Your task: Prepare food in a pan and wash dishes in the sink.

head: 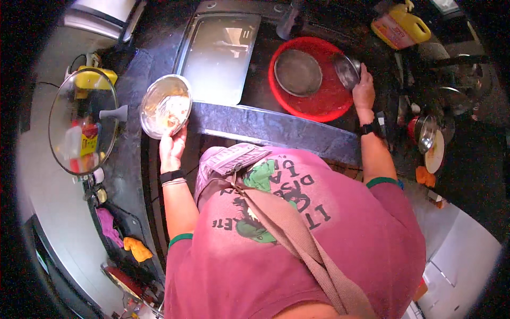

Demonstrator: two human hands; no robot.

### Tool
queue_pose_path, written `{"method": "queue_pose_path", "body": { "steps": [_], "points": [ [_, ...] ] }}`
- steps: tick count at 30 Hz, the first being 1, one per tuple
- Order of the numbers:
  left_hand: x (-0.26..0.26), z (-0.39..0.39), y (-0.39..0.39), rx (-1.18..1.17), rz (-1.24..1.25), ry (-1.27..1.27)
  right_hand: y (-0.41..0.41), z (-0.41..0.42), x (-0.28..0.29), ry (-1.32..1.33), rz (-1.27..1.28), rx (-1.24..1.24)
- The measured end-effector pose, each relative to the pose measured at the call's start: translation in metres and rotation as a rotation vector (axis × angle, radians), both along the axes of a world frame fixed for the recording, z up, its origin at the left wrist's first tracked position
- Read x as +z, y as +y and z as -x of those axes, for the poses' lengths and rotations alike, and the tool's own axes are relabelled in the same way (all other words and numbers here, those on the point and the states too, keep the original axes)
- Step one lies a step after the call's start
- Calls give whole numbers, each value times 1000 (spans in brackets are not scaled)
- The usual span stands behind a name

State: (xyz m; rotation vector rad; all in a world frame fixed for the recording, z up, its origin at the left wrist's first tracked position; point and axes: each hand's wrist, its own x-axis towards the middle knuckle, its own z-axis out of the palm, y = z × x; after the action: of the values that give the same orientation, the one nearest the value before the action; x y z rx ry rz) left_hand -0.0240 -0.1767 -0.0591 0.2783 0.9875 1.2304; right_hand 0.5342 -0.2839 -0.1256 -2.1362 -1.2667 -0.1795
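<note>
My left hand (173, 147) holds a metal bowl (165, 107) by its near rim, tilted so its inside faces up; pale, orange-brown residue coats the inside. My right hand (364, 89) grips a smaller metal bowl (347, 71) at the right rim of a red plastic basin (287, 104). Inside the basin, on its left, lies a round grey metal dish (298, 73). Between the two hands is a lit sink (219, 60) with a pale bottom, left of the basin.
The dark stone counter edge (275, 125) runs before me. A glass lid (83, 121) stands at the left, a yellow jug (400, 28) at the upper right. Several bowls and a plate (434, 151) lie right, near an orange cloth (425, 176).
</note>
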Motion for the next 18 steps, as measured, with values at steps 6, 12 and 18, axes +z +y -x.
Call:
{"method": "queue_pose_path", "body": {
  "steps": [6,12,18],
  "points": [
    [2,1,-2,7,50,-12,31,-7,-67,494,88,-205],
    [3,18,-12,14,39,27,56,20,-116,1257,-159,-78],
    [-2,24,-25,69,48,116,112,88,-139,465,-72,252]
  ]
}}
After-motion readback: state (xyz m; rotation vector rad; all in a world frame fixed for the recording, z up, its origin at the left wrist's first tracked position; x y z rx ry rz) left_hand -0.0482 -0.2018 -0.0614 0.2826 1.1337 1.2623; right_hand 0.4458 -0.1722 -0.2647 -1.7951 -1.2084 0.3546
